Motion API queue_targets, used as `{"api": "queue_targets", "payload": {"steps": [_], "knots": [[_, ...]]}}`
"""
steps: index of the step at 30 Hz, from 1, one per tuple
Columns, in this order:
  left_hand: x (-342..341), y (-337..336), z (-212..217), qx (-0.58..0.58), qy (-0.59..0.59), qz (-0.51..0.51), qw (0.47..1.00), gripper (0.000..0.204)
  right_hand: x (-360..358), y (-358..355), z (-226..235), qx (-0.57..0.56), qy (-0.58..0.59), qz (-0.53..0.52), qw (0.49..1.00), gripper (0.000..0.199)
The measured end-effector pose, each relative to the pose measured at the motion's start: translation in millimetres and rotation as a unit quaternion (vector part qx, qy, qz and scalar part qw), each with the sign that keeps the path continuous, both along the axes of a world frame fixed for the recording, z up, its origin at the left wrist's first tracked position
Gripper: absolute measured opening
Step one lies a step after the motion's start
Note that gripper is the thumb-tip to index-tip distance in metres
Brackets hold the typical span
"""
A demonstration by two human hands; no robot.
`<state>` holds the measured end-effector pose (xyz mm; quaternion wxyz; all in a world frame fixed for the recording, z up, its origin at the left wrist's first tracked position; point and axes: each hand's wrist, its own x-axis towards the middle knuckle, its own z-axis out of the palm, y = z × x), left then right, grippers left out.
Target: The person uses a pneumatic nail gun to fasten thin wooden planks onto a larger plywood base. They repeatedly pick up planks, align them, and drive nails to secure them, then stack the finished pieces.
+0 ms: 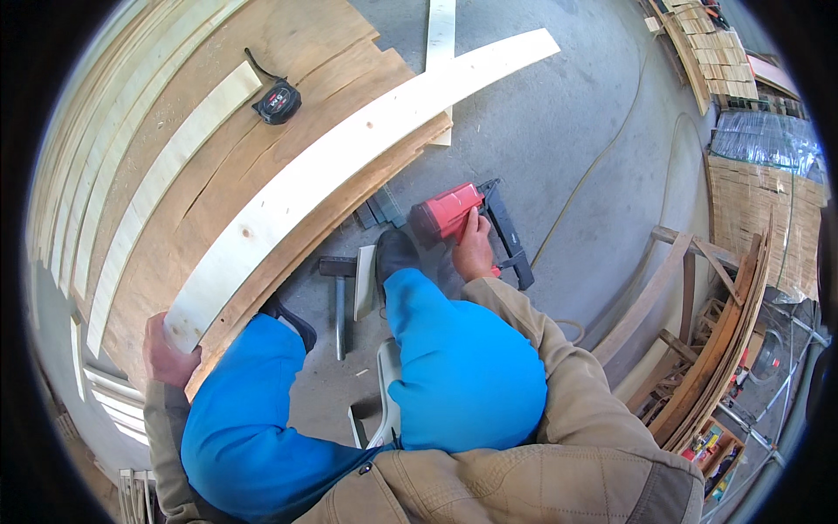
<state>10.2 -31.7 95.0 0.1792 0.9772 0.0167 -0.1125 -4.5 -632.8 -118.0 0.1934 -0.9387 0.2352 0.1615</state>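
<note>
My left hand (pixel 169 353) is closed around the near left end of a long pale wooden plank (pixel 301 179), which lies across the edge of a plywood-topped work surface (pixel 249 157). The plank's far end reaches out past the plywood. In my right hand (pixel 474 249) is a red and black nail gun (pixel 448 212), held by its handle to the right of the plywood edge and apart from the plank. A black tape measure (pixel 278 103) rests on the plywood, beyond the plank.
Several thin strips (pixel 166 196) lie along the plywood's left. A hammer (pixel 340 301) stands by a short offcut (pixel 365 281) between my legs. Another board (pixel 440 39) sticks out at the far edge. An air hose (pixel 602 162) crosses the grey floor; wood stacks (pixel 759 210) stand at right.
</note>
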Motion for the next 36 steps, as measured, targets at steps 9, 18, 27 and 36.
{"api": "queue_targets", "payload": {"steps": [9,18,27,36], "knots": [[15.2,-5.2,67.6,-0.002,-0.053,-0.029,0.998,0.066,-4.2,-10.9,3.4,0.051,0.022,-0.021,0.998,0.084],[-9.9,-62.2,147.7,0.178,-0.297,-0.148,0.926,0.075,103.7,-2.7,128.7,0.635,-0.024,-0.29,0.716,0.059],[-50.2,-106.5,184.7,0.211,-0.387,-0.253,0.861,0.078,115.2,86.0,220.7,0.705,-0.034,-0.32,0.631,0.064],[-87.8,-157.3,242.1,0.187,-0.389,-0.33,0.839,0.054,98.7,80.1,237.8,0.778,-0.142,-0.357,0.497,0.056]]}}
